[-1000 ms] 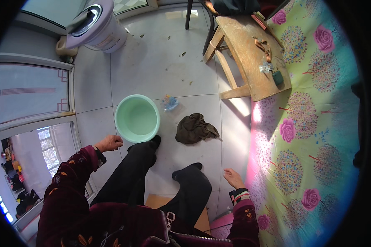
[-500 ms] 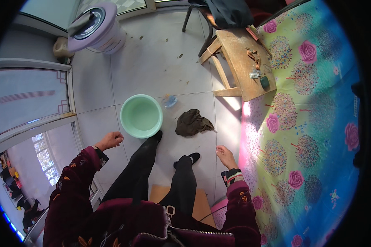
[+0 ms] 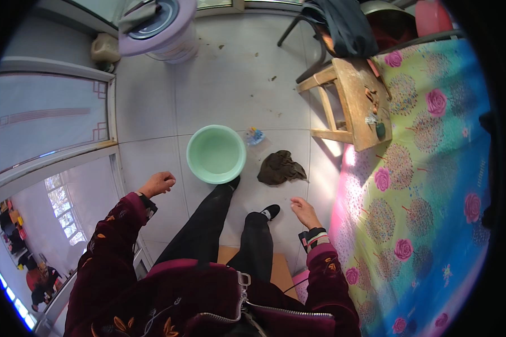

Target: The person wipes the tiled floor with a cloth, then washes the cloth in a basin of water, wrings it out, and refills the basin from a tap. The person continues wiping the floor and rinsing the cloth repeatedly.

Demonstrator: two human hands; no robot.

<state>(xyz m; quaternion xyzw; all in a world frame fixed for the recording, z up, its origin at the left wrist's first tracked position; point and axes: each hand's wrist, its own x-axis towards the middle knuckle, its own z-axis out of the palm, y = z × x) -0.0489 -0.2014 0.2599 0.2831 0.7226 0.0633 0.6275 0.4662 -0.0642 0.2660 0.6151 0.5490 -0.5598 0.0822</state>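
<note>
My left hand [image 3: 158, 184] is held out in the air to the left of a pale green plastic basin [image 3: 216, 157] on the floor, its fingers loosely bent and nothing in them. The basin looks to hold a little clear water, though I cannot tell for sure. To the right, my right hand [image 3: 303, 212] hovers free, fingers relaxed and holding nothing. Nearest to it lies a crumpled dark brown cloth [image 3: 281, 168] on the tiles. Between basin and cloth sits a small clear plastic packet [image 3: 254, 136] with blue and yellow on it.
A wooden stool [image 3: 361, 106] with small odds and ends on top stands at the right, beside a bed or table draped in flowered cloth [image 3: 402, 194]. A lilac bucket with a lid [image 3: 177, 39] stands far left. A glazed door frame [image 3: 115, 112] lines the left side.
The view has shifted, so the basin, cloth and stool appear farther right. My left hand has stayed near the basin, and my right hand has come slightly closer to the cloth. Both remain without anything in them.
</note>
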